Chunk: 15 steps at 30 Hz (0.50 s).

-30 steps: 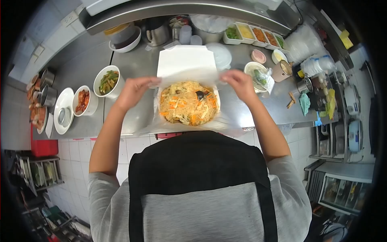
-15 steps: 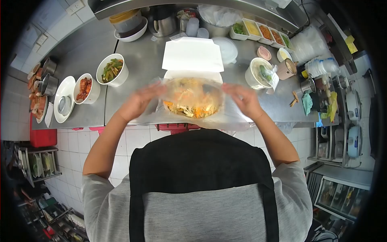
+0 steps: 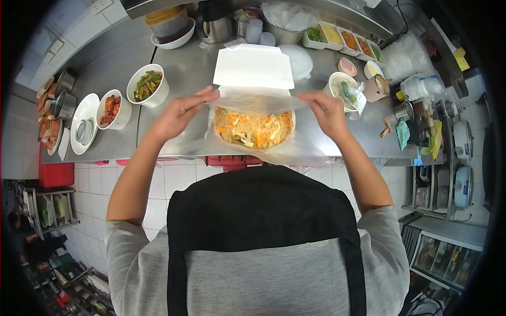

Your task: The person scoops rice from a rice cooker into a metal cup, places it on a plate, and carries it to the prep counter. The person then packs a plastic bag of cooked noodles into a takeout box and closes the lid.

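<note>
Fried thin noodles (image 3: 253,128) with carrot and egg strips lie on clear plastic film (image 3: 258,106) at the counter's near edge. My left hand (image 3: 182,111) is at the film's left end, fingers pressed together on its far edge. On the opposite end my right hand (image 3: 326,111) grips the same edge between thumb and fingers. The film stretches between both hands, folded along the far side of the noodles. Behind it a white takeaway box (image 3: 254,67) has its lid raised; its lower part is mostly hidden under film and food.
To the left stand a bowl of green vegetables (image 3: 147,105), a bowl of red-sauced pieces (image 3: 122,117) and an oval dish (image 3: 79,147). A lidded bowl (image 3: 337,84) with a plastic bag is at right. Condiment tubs (image 3: 332,46) line the back. A round plastic lid (image 3: 298,60) lies behind the box.
Both hands have moved away from my body, drawing the film's edge toward the box. More of the noodles now shows from under the film.
</note>
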Available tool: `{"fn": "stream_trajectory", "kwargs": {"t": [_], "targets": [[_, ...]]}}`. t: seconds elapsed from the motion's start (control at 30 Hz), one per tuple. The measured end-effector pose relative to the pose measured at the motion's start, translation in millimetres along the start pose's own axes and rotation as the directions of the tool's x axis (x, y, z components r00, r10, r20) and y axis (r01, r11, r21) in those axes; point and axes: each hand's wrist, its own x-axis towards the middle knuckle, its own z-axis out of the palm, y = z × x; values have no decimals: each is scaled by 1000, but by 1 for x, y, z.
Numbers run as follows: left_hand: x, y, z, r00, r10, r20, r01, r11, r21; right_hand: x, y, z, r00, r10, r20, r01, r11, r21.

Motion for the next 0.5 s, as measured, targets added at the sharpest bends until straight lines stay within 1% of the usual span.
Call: {"fn": "stream_trajectory", "kwargs": {"t": [0.03, 0.07, 0.13, 0.17, 0.23, 0.27, 0.37, 0.47, 0.5], "targets": [[5, 1, -2, 1000, -8, -26, 9, 1000, 14, 5, -5, -1, 1000, -2, 6, 2, 999, -32], [11, 2, -4, 998, -15, -53, 17, 999, 28, 15, -11, -1, 1000, 5, -2, -5, 1000, -13], [24, -4, -9, 995, -4, -104, 2, 1000, -21, 39, -25, 2, 1000, 11, -22, -11, 1000, 20], [29, -6, -10, 991, 1, -130, -7, 999, -45, 45, -35, 3, 1000, -30, -1, 30, 999, 16], [32, -9, -12, 991, -42, -129, 37, 999, -38, 55, -50, 8, 993, -110, 45, 110, 994, 10], [32, -11, -12, 990, -65, -127, 61, 997, -36, 58, -49, 11, 992, -127, 28, 127, 992, -25], [25, -16, -9, 988, -82, -128, 79, 997, -24, 56, -61, 13, 994, -106, 37, 105, 994, 31], [15, -18, -6, 995, 4, -98, -10, 998, -67, 55, -45, 8, 999, -43, 19, 42, 999, 15], [11, -15, -6, 999, 5, -50, -7, 999, -46, 51, -38, 3, 997, -71, 33, 71, 997, -10]]}}
